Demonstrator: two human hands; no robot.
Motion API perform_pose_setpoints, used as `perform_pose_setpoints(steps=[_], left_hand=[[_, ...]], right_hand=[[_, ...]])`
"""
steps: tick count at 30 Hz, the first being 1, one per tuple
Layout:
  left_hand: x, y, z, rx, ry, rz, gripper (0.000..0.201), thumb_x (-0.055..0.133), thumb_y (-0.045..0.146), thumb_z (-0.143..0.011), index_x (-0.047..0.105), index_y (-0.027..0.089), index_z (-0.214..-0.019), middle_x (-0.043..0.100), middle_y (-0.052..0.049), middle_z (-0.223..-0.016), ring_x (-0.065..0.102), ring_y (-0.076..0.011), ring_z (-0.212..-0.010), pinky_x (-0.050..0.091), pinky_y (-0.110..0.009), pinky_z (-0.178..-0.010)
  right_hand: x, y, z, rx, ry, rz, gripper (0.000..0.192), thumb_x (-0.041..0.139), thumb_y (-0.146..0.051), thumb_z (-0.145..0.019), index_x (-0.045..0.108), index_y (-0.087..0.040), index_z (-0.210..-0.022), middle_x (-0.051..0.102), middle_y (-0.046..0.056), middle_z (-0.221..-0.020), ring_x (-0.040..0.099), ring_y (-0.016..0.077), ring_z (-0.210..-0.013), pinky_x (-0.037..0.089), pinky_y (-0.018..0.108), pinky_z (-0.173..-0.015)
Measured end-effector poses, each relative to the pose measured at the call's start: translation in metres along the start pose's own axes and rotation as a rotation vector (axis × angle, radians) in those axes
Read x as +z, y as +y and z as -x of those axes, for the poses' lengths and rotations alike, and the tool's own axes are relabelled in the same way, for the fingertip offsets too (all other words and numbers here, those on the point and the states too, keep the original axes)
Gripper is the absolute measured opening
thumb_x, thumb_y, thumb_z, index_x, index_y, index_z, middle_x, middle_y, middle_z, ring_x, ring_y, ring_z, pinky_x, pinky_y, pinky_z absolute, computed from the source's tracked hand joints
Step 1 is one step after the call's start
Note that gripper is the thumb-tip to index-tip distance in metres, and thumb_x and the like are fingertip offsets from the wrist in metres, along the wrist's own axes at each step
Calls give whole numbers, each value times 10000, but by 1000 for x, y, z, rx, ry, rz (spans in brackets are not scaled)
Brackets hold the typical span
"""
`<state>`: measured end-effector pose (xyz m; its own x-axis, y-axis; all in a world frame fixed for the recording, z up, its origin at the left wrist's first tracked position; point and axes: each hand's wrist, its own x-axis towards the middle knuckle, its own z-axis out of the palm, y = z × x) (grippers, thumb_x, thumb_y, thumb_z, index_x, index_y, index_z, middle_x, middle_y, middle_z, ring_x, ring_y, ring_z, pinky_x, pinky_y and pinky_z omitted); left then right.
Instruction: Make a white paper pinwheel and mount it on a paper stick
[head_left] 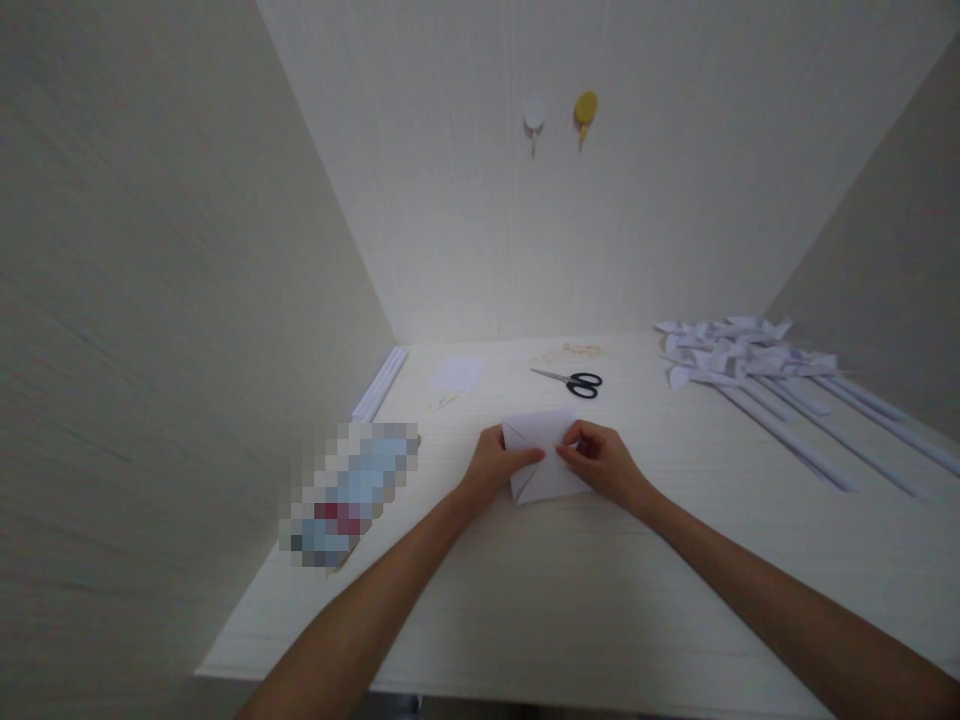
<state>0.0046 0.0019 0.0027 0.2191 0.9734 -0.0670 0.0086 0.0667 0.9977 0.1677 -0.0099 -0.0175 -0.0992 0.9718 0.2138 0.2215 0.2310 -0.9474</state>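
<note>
With black-looped metal scissors [582, 384] and a paper square [460, 374] (flat, unlike the crumple-ended paper rods [787, 432] rightward) lying beyond the hands, the left hand [499, 465] grips the thin, diagonally creased white paper [551, 480] between them while the right hand [602, 458] pinches its right part.

The left hand [499, 462] and right hand [604, 460] are bare — fingers [589, 432] and wrists [466, 494] uncovered. The left forearm [390, 575] and right forearm [750, 578] are sleeveless where visible — slim at first, broader farther back.
</note>
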Motion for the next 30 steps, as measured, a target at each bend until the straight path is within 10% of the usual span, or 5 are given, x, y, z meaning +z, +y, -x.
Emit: perform_pose_setpoints(steps=[13,23,30], left_hand=[[17,-2,7,27,234,46,290,694,182,-496,626,111,-768,652,-42,-701,576,-162,-632,452,-279,-591],[-6,10,-3,-123,-138,246,262,665,251,-538,619,117,-758,617,-44,-654,546,-119,-558,398,-224,-518],[-2,4,-1,-85,-102,23,368,725,175,-444,605,112,-786,641,-64,-685,573,-147,-565,424,-266,-556]], right_hand=[[19,-10,8,115,146,-552,580,690,-245,-553,289,-259,-971,588,-63,-614,563,134,-538,446,256,-522],[0,0,-4,227,-81,-534,601,709,-164,-513,328,-244,-970,611,-56,-588,590,151,-537,456,276,-523],[-1,-1,-4,188,-147,-460,575,689,-168,-538,324,-245,-976,559,-88,-535,574,140,-506,436,253,-487]])
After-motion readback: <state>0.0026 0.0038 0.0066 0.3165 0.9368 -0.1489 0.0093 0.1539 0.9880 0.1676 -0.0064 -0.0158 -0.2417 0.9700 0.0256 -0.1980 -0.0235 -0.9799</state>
